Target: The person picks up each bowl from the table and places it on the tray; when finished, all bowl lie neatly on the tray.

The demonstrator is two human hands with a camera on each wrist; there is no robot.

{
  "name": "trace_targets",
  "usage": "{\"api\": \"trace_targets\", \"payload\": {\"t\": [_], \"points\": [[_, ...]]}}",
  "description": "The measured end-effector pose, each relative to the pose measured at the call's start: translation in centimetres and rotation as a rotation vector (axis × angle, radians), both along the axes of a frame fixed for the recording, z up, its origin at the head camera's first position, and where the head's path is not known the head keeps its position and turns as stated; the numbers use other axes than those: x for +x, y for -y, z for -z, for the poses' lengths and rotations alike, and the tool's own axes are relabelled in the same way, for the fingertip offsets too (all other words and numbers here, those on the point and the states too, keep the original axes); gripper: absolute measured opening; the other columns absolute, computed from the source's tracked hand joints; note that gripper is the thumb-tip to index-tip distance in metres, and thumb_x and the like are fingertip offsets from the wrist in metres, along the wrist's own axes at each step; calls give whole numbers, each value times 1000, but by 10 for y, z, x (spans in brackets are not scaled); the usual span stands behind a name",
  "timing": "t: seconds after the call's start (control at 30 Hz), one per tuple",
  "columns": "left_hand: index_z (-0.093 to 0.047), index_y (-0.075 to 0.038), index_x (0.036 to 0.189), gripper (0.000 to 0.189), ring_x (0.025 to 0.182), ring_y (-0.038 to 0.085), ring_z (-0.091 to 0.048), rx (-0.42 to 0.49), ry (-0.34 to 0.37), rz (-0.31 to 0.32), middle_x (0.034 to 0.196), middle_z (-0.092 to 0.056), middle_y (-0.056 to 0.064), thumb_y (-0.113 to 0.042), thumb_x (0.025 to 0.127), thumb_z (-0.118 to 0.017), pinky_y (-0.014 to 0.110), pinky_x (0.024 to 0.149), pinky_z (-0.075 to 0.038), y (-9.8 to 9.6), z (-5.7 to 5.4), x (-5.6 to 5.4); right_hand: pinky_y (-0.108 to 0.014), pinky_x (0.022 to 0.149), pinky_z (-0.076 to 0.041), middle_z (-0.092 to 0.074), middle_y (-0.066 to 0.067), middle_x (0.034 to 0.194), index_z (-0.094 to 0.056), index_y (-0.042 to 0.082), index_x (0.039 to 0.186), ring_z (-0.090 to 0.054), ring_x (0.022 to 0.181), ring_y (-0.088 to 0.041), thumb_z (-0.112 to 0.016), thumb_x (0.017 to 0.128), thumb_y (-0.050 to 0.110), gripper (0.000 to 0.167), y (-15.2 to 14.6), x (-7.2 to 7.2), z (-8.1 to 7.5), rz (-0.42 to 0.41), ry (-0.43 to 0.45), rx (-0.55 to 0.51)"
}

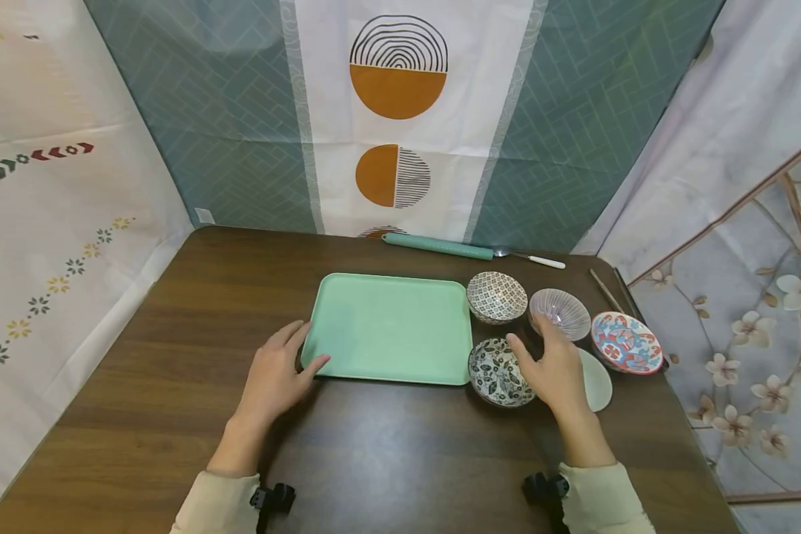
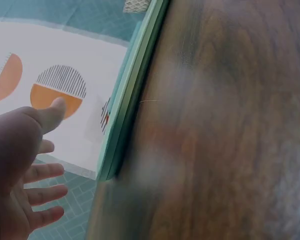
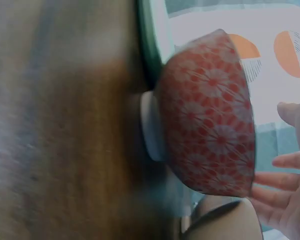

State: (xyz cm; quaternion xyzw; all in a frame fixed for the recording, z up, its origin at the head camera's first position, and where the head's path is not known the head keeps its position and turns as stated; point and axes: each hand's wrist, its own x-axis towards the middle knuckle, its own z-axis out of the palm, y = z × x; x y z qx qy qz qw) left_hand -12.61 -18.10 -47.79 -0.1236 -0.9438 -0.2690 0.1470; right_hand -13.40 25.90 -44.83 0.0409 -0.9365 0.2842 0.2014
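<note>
A: Starting from the left, what's there?

B: The left hand (image 1: pixel 277 371), at the near left corner of the green tray (image 1: pixel 394 326). Its fingers are spread and have hold of nothing.

A: And the tray?

B: Flat on the bench (image 1: pixel 374 460), with a long teal item (image 1: pixel 437 245) lying beyond its far edge.

A: Just right of the tray?

B: The checked bowl (image 1: pixel 497 297) by its far right corner, the leaf-patterned bowl (image 1: pixel 497 374) by its near right one. The right hand (image 1: pixel 561 371) is over the leaf-patterned bowl's side away from the tray, loosely open, thumb apart, gripping nothing I can see. Whether a fingertip touches the rim, I can't tell.

A: Farther out from the tray?

B: The striped bowl (image 1: pixel 564 311), the pale dish (image 1: pixel 595 378), then the red-and-blue bowl (image 1: pixel 627 343).

A: How best to handle the leaf-patterned bowl?

B: I'd pinch its rim, thumb inside, on the side away from the tray. Raise it level, clear of the tray's lip and the checked bowl. The left fingers could steady the tray's left edge against sliding.
</note>
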Motion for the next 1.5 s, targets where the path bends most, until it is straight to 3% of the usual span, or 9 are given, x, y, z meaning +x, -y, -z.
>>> {"api": "trace_targets", "payload": {"t": [0.27,0.43,0.53,0.77,0.93,1.0,1.17,1.33,1.5], "points": [[-59,2,137,52,124,42,-55,220,43,-77,135,-59,22,-28,96,-72,60,100,-45,3,10,-4,-49,89,-54,-69,-27,118,-61,-9,131,-69,102,-43,-70,96,21,47,-21,-5,-8,56,-46,-145],[-63,6,130,45,107,41,-64,322,61,-110,126,-64,23,-20,96,-73,56,89,-52,6,18,-7,-10,79,-51,-69,-28,115,-61,-10,130,-69,102,-42,-67,98,19,44,-37,-5,-14,111,-8,-221],[-64,8,128,42,101,40,-66,367,87,-130,120,-65,24,-16,95,-74,54,85,-55,8,21,-8,-1,77,-42,-69,-27,114,-61,-10,129,-69,102,-42,-66,98,19,43,-46,-4,-16,160,11,-246],[-64,9,127,40,104,38,-68,427,173,-156,120,-66,25,-12,95,-73,47,84,-59,6,23,-9,0,77,-40,-69,-26,116,-60,-8,130,-68,104,-37,-64,100,23,44,-70,-2,-18,238,62,-229],[-67,8,124,38,99,34,-71,425,194,-190,116,-67,23,-11,93,-75,40,79,-60,4,23,-11,-1,73,-41,-69,-27,116,-59,-7,135,-62,87,1,-63,100,27,49,-91,-1,-21,290,112,-224],[-68,8,122,37,95,33,-71,423,201,-203,114,-68,22,-11,92,-76,38,77,-60,4,22,-11,-2,70,-40,-68,-27,118,-57,-6,138,-64,89,-1,-62,100,28,51,-99,1,-20,316,140,-217],[-70,6,120,35,93,32,-71,412,225,-216,112,-70,21,-10,90,-78,31,73,-59,4,22,-12,-6,69,-36,-64,-29,126,-50,-8,143,-61,114,-40,-56,103,33,57,-118,4,-16,382,196,-231],[-71,5,118,34,92,30,-71,401,237,-217,109,-71,20,-9,89,-80,22,70,-53,5,23,-12,-16,73,-37,-64,-27,127,-56,-7,137,-59,115,-39,-59,102,34,55,-136,9,-7,478,202,-217],[-72,5,117,33,90,29,-71,392,238,-214,105,-71,19,-7,88,-80,22,70,-52,7,26,-12,-46,90,-40,-64,-27,126,-60,-5,134,-57,113,-40,-63,100,31,51,-149,14,2,572,198,-196]]}}
